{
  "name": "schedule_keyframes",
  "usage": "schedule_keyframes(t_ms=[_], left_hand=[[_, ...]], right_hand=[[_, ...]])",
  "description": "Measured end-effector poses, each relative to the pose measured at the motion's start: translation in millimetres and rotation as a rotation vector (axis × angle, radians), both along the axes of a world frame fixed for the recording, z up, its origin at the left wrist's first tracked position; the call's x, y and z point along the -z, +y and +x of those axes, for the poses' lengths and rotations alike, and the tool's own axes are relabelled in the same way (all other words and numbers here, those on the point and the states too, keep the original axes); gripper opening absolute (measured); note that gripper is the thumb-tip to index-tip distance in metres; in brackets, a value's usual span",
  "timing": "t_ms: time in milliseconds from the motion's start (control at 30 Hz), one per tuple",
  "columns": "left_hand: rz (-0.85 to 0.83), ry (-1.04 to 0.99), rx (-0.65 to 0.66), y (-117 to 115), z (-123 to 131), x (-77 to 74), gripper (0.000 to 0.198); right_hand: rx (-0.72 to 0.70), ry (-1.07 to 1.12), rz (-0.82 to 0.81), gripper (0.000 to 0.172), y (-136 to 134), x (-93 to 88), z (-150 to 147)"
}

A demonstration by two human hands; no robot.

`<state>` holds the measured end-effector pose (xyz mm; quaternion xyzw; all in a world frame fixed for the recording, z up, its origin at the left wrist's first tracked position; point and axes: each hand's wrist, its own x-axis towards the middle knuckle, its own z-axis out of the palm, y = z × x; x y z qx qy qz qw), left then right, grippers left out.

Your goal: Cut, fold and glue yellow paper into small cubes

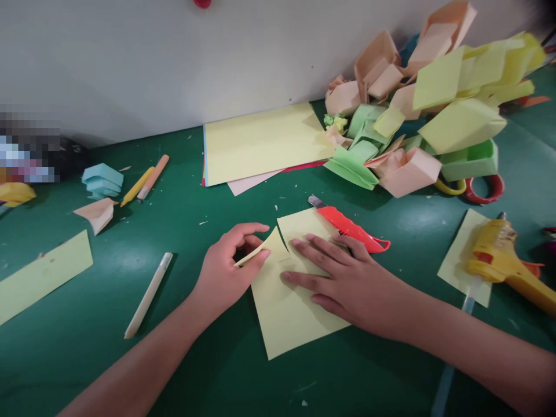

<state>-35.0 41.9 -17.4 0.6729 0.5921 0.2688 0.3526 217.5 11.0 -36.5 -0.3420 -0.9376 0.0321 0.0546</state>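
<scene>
The right hand (347,278) lay flat, fingers spread, covering part of the yellow paper sheet (286,307) and the near end of the red cutter (351,229). The left hand (230,266) pinched the sheet's lifted far-left corner. A blurred patch (28,145) hid things far left. The green tabletop (195,197) met a pale wall (152,58).

Blurred patch (28,145) at left edge; glue gun (508,258) handle cut off right; red thing (202,3) cropped at top.
</scene>
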Motion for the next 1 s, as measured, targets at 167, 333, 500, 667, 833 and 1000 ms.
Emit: schedule_keyframes(t_ms=[167, 333, 500, 667, 833, 1000], left_hand=[[0.014, -0.002, 0.008, -0.3, -0.9, 1.9, 0.029], [0.023, -0.006, 0.003, -0.7, -1.8, 4.6, 0.03], [0.034, -0.012, 0.004, -1.0, -1.8, 3.9, 0.029], [0.045, -0.018, 0.005, -1.1, -2.1, 4.1, 0.029], [0.067, 0.011, -0.038, -1.7, -5.0, 6.9, 0.029], [0.06, 0.023, -0.029, -1.5, -5.0, 6.9, 0.031]], right_hand=[[-0.002, -0.009, -0.003, 0.051, 0.4, 1.2, 0.4], [-0.005, -0.016, 0.001, 0.052, 0.3, 1.2, 0.2], [-0.005, -0.008, 0.0, 0.049, 0.3, 1.5, 0.1], [-0.002, 0.003, -0.001, 0.047, 0.4, 1.4, 0.0], [0.004, 0.005, -0.016, 0.046, 0.1, 0.3, 0.0], [0.007, 0.013, -0.018, 0.045, 0.3, -0.2, -0.5]])
